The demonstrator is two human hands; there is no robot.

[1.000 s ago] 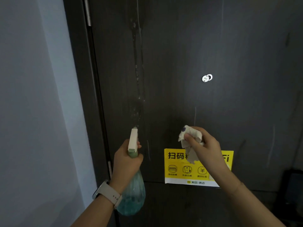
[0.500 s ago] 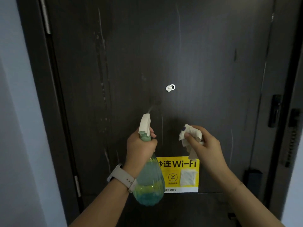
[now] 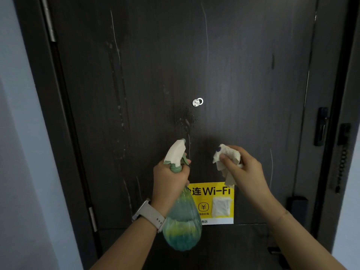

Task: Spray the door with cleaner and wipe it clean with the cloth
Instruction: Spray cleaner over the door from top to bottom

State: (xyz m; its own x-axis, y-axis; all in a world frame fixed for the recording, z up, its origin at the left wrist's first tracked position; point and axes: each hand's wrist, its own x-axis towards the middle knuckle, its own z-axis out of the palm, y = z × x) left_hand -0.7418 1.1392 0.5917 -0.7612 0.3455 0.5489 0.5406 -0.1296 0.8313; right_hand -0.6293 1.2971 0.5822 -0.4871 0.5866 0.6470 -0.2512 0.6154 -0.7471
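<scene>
A dark wood-grain door (image 3: 233, 65) fills the view, streaked with pale runs and a fresh wet patch (image 3: 185, 119) just below a small metal peephole (image 3: 197, 102). My left hand (image 3: 168, 181) grips a green spray bottle (image 3: 182, 219) by its neck, the white nozzle pointing up at the wet patch. My right hand (image 3: 245, 172) holds a crumpled white cloth (image 3: 227, 155) close to the door, to the right of the nozzle.
A yellow Wi-Fi sticker (image 3: 216, 203) sits on the door below my hands. A black lock and handle (image 3: 321, 127) are at the door's right edge, hinges (image 3: 49, 24) on the left frame. A pale wall (image 3: 19, 152) stands at left.
The view swung right from the hinge side to the door's centre. My left hand moved the bottle right and sprayed; a wet patch now shows below the peephole. The cloth hand kept its place.
</scene>
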